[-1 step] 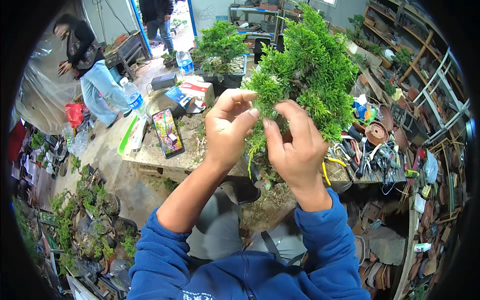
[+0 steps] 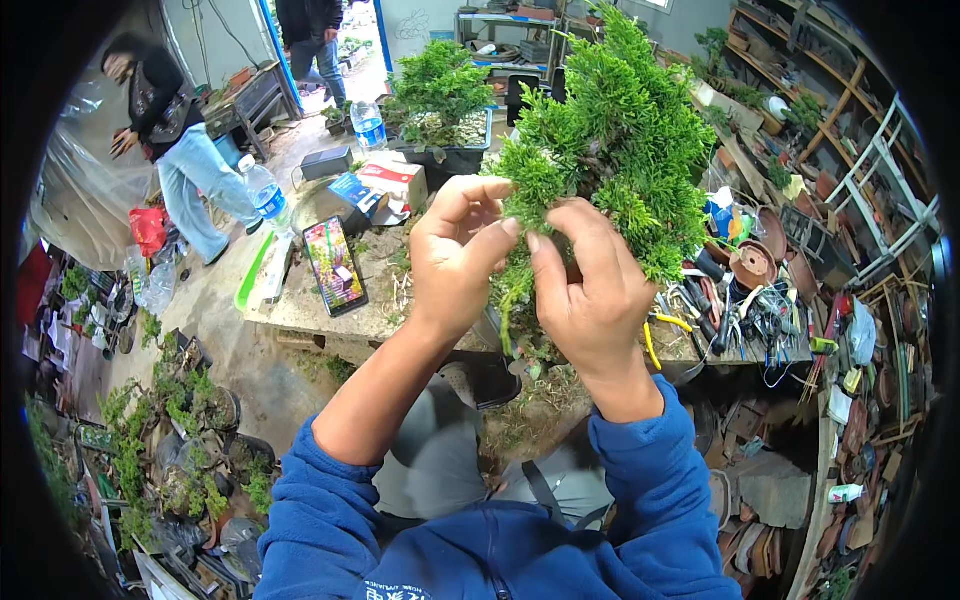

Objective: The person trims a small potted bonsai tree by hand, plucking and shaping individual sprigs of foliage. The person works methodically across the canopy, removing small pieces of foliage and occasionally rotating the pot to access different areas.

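The left hand (image 2: 448,255) and right hand (image 2: 600,290) curl at the conifer's (image 2: 640,130) near edge, above the workbench (image 2: 385,262); whether either pinches a stem cannot be told. A thin sprig (image 2: 506,318) hangs between them. The step seems to be close fingerwork on foliage; the next move likely calls for a light, precise pinch. Beyond stands another potted tree (image 2: 440,82).
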### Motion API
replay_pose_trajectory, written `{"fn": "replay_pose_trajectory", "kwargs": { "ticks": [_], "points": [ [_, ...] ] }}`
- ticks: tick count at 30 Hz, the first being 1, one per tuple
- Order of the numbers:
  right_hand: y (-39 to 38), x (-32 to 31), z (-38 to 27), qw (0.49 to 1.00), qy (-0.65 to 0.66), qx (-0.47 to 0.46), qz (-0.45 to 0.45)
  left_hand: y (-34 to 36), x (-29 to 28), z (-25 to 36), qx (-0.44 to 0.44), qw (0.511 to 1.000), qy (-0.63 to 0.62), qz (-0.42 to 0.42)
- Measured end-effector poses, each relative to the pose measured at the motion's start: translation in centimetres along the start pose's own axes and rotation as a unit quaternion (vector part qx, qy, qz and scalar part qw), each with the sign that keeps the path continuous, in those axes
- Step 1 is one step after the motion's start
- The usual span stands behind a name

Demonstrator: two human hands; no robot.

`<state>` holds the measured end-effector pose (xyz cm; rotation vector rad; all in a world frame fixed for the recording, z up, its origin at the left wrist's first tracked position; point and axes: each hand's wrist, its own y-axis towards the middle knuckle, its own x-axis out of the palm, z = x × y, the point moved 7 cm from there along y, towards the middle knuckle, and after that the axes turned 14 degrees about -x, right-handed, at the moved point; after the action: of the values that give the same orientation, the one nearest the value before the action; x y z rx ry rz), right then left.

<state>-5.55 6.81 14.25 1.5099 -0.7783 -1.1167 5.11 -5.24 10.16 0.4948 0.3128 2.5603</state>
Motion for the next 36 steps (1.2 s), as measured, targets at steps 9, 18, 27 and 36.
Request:
{"fn": "replay_pose_trajectory", "kwargs": {
  "ticks": [9,18,27,36],
  "points": [
    [-1.0,-0.3,0.8,0.997,0.070,0.015,0.042,0.5,0.1,0.4,0.044,0.998,0.023,-0.025],
    [-1.5,-0.1,1.0,0.996,0.072,0.016,0.043,0.2,0.9,1.0,0.062,0.995,0.071,-0.029],
    [-1.6,-0.1,1.1,0.996,0.073,0.042,0.036,0.1,1.6,1.7,0.055,0.990,0.126,-0.009],
    [-1.6,0.0,1.2,0.990,0.115,0.055,0.057,0.3,1.7,2.2,0.074,0.976,0.200,0.052]
  ]
}}
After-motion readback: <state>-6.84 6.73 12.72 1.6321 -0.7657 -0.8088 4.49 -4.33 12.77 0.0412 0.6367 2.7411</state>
